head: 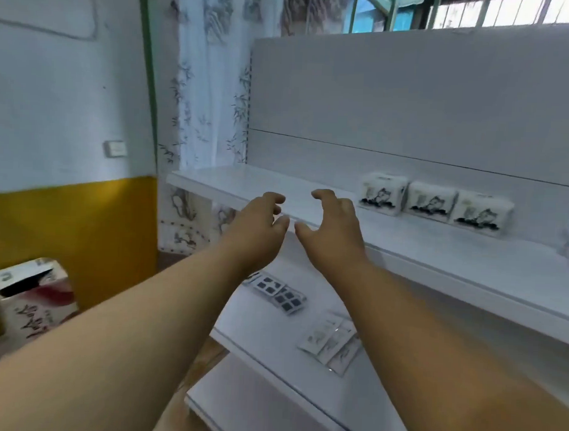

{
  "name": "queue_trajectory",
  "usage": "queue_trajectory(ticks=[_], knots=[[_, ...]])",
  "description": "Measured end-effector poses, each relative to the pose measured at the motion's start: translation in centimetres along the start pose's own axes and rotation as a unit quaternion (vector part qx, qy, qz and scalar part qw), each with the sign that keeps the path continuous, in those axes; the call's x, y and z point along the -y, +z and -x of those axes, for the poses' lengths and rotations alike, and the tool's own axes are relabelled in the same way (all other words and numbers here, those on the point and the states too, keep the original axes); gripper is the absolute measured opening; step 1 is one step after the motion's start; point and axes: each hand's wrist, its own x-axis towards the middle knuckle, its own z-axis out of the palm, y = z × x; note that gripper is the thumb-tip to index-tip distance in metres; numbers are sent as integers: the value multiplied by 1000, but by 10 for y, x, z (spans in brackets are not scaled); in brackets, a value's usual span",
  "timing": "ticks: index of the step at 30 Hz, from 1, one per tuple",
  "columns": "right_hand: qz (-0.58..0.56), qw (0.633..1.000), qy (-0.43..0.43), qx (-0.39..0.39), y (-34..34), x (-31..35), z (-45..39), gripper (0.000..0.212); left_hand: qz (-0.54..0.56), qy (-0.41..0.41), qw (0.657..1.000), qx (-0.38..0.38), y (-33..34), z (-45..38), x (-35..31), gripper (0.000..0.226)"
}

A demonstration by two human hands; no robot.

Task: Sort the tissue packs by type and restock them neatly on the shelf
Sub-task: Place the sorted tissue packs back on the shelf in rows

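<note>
White shelf (232, 184) front edge | left hand (257, 227), right hand (332, 231) loosely spread, holding nothing

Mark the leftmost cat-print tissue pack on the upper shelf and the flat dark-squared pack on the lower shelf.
Leftmost white cat-print tissue pack (381, 193), head view, front face.
Flat clear pack with dark squares (278, 294), head view, its middle.

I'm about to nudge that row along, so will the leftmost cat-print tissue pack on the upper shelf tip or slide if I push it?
The leftmost cat-print tissue pack looks blocky and sits flat, so it should slide rather than tip. Its puffy wrapper suggests it is light and squashy. The smooth white upper shelf probably offers little grip.
</note>
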Motion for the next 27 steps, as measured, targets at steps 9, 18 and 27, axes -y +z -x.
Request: queue_trajectory(ticks=[9, 18, 27], knots=[[-69, 987, -56, 136, 184, 124, 147, 52, -103, -137, 984, -46, -127, 189, 186, 42], [-48, 934, 42, 353, 429, 95, 352, 55, -91, -345, 932, 69, -112, 396, 433, 41], [-15, 869, 97, 485, 638, -83, 560, 52, -57, -509, 854, 84, 71, 592, 644, 32]])
